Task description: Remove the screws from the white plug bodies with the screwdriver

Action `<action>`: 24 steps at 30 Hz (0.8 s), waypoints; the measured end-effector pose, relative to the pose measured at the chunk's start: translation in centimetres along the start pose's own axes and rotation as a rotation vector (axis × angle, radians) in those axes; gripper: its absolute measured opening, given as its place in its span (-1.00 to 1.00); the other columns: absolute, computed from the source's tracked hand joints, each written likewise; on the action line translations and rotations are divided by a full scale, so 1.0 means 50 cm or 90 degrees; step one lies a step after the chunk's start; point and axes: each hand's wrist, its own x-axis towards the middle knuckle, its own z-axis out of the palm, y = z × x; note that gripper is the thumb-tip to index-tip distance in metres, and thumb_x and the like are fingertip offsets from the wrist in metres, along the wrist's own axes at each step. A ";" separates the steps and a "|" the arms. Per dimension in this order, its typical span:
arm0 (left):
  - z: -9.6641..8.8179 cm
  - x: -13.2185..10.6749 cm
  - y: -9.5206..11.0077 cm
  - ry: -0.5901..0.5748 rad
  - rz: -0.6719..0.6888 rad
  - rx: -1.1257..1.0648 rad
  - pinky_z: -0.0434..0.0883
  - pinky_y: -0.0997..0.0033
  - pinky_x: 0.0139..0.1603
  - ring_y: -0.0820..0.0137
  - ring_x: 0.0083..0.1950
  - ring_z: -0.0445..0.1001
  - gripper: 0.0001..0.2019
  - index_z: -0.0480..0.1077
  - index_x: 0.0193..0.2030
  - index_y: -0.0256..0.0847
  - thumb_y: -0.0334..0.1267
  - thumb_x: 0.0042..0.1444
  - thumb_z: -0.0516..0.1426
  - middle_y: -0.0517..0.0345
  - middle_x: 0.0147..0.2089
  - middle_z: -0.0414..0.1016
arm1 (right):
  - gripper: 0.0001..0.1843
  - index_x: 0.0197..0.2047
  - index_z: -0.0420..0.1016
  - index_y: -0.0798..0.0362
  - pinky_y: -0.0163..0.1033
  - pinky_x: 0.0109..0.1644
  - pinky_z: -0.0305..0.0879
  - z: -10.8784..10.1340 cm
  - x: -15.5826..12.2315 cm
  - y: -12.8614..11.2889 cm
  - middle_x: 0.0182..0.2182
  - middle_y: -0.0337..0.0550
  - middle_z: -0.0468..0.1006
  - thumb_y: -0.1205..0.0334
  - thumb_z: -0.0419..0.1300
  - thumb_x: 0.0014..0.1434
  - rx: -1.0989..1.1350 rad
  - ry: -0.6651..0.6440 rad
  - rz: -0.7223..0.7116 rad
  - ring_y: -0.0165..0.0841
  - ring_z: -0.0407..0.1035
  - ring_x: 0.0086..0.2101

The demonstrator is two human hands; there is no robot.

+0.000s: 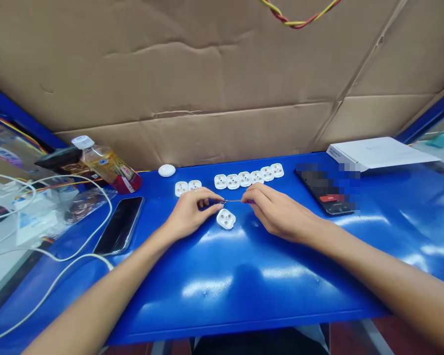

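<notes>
My left hand (192,209) is closed in a pinch on something small and dark, too small to name. From the right, my right hand (268,207) grips a thin metal tool (234,200), whose tip reaches the left fingertips. Just below them, a white square plastic housing (226,219) with small metal parts inside lies on the blue table, apart from both hands. Behind the left hand are two similar white housings (181,188), one partly hidden by it. A row of several more white housings (244,178) stands behind the right hand.
A white oval object (166,170) lies at the back. On the left are a phone (120,226), a leaning drink bottle (111,167) and looping white cables (74,257). A dark phone-like device (318,190) and a white box (383,152) lie right. Cardboard (207,74) lines the back.
</notes>
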 end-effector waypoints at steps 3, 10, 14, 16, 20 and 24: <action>0.007 0.002 -0.003 0.012 -0.002 0.003 0.28 0.39 -0.29 0.40 -0.31 0.40 -0.81 0.68 -0.08 -0.11 -0.13 0.31 0.26 0.12 -0.19 0.63 | -0.77 0.07 0.36 0.00 -0.12 -0.03 0.45 0.001 0.000 -0.001 0.00 -0.03 0.53 0.39 -0.02 0.45 0.002 -0.012 -0.004 -0.21 0.47 -0.05; -0.003 0.007 0.010 0.036 -0.026 0.053 0.25 0.39 -0.33 0.42 -0.38 0.35 -0.80 0.65 -0.14 -0.17 -0.14 0.29 0.23 0.14 -0.31 0.56 | -0.85 0.02 0.35 0.04 -0.10 -0.07 0.43 -0.005 0.002 0.003 -0.07 0.01 0.52 0.32 0.00 0.47 -0.041 0.028 -0.009 -0.17 0.47 -0.11; -0.021 -0.003 0.040 -0.048 -0.098 0.023 0.27 0.40 -0.38 0.40 -0.41 0.37 -0.66 0.62 -0.14 -0.19 0.06 0.25 0.24 0.17 -0.40 0.54 | -0.88 -0.01 0.35 0.03 -0.10 -0.10 0.42 -0.008 0.001 0.006 -0.11 -0.01 0.54 0.28 0.01 0.47 -0.034 0.063 -0.015 -0.19 0.48 -0.15; -0.021 -0.010 0.054 -0.110 -0.124 0.004 0.27 0.42 -0.40 0.39 -0.42 0.40 -0.63 0.60 -0.17 -0.20 0.10 0.22 0.26 0.18 -0.42 0.55 | -0.89 -0.01 0.35 0.03 -0.10 -0.12 0.41 -0.009 0.000 0.008 -0.12 -0.01 0.55 0.28 0.02 0.47 -0.036 0.070 -0.019 -0.19 0.48 -0.16; -0.026 -0.013 0.071 -0.145 -0.119 -0.017 0.32 0.43 -0.35 0.37 -0.35 0.47 -0.71 0.63 -0.17 -0.19 -0.01 0.27 0.23 0.15 -0.34 0.62 | -0.89 -0.01 0.35 0.03 -0.12 -0.13 0.40 -0.008 -0.001 0.011 -0.14 -0.02 0.55 0.29 0.03 0.47 -0.039 0.081 -0.026 -0.20 0.48 -0.17; -0.074 0.016 0.068 -0.047 -0.092 0.043 0.41 0.39 -0.14 0.31 -0.14 0.59 -0.75 0.67 -0.08 -0.12 -0.05 0.29 0.23 0.14 -0.10 0.71 | -0.89 -0.01 0.35 0.03 -0.11 -0.13 0.40 -0.008 -0.001 0.014 -0.14 -0.03 0.55 0.28 0.03 0.47 -0.032 0.074 -0.031 -0.20 0.48 -0.18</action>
